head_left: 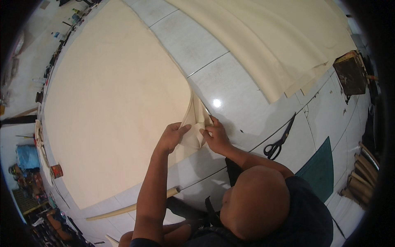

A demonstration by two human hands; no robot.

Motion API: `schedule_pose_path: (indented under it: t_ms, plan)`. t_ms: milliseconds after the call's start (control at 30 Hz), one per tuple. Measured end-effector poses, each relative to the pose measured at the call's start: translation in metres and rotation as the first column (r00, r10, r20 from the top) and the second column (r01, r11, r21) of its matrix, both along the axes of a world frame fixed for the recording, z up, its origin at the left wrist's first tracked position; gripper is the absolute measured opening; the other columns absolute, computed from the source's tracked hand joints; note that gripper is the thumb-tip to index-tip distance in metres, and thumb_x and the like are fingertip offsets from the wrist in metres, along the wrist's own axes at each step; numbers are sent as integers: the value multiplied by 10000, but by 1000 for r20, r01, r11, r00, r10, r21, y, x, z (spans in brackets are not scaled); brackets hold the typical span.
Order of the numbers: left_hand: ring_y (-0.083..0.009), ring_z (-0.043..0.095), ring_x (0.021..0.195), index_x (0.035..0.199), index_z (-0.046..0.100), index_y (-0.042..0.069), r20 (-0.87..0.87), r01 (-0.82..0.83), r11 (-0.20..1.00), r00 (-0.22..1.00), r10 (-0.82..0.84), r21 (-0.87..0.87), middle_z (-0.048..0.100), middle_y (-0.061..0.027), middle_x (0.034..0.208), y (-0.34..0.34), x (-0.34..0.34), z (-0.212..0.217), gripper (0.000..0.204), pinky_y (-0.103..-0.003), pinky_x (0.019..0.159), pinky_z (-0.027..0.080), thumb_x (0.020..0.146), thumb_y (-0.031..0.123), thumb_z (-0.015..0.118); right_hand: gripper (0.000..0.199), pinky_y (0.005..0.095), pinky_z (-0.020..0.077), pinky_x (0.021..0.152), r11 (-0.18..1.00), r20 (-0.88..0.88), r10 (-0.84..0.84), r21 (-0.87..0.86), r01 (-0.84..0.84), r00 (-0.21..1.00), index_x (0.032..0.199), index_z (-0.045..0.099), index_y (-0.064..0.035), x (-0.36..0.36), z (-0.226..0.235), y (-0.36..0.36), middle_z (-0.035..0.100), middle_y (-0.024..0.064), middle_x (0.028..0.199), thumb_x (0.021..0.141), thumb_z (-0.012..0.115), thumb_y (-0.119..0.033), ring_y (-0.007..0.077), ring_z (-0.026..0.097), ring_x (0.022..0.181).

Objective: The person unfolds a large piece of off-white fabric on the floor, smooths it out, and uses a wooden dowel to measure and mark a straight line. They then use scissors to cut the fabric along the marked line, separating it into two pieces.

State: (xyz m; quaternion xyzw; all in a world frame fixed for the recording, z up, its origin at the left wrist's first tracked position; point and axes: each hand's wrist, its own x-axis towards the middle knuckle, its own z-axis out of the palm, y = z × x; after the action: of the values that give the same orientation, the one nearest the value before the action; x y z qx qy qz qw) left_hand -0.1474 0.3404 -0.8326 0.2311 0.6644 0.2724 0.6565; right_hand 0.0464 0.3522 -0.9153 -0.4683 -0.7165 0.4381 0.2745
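The large cream sheet (pixel 111 103) lies flat on the tiled floor (pixel 247 111). At its right edge, the left hand (pixel 172 138) and right hand (pixel 216 136) pinch a lifted corner fold. Judged step: folding the corner; next, crease it squarely, scissors (pixel 279 142) right of the sheet.

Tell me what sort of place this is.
Probably a leather or fabric workshop floor: both hands fold a large cream sheet on white tiles, with black scissors and a green cutting mat nearby.

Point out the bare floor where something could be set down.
Bare tile lies between the large cream sheet, the stacked sheets and the scissors. It is crowded where the left hand and right hand pinch the sheet's folded corner.
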Motion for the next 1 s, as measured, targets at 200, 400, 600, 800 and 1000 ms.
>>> schedule_pose_path:
  t_ms: [200, 400, 600, 800, 1000]
  plan:
    - [-135, 639, 713, 1010, 671, -31, 44, -9, 1000, 999, 9, 8, 688, -74, 860, -4, -4, -5, 302, -274, 646, 508, 931, 258, 630, 439, 483, 400, 966, 964, -83, -123, -245, 100, 989, 1095, 589, -54, -4, 37, 5, 457, 236, 1327, 812, 728, -360, 383, 498, 1163]
    - [-136, 644, 729, 1016, 667, -41, -29, 97, 995, 995, -98, -37, 686, -74, 848, 1, 1, 8, 298, -257, 651, 510, 929, 242, 635, 388, 518, 361, 999, 998, 266, 32, -54, -18, 963, 928, 671, -45, -15, 44, -1, 403, 246, 1387, 770, 760, -389, 432, 429, 1226]
    - [-140, 644, 725, 1032, 662, -47, 57, 4, 1000, 998, -5, 16, 694, -87, 874, -3, -4, -6, 313, -278, 668, 514, 928, 248, 636, 263, 506, 355, 1011, 999, 94, 41, 15, -42, 995, 926, 670, -22, -1, 10, -1, 387, 261, 1399, 855, 680, -275, 395, 429, 1245]
    - [-144, 649, 743, 1048, 657, -49, 42, -4, 1000, 999, 5, -20, 694, -88, 893, -5, -4, -2, 321, -293, 696, 518, 929, 249, 634, 385, 515, 356, 1004, 985, -99, -140, -110, 130, 985, 1044, 615, -56, -3, 23, 0, 370, 281, 1395, 805, 732, -335, 394, 431, 1248]
    - [-137, 635, 728, 1039, 668, -39, -18, 88, 996, 996, -88, -17, 686, -76, 867, -3, -2, 1, 312, -280, 685, 505, 924, 249, 637, 315, 517, 374, 982, 998, 254, -20, 64, 4, 967, 879, 658, -70, -13, 45, -5, 350, 299, 1413, 786, 746, -358, 423, 437, 1244]
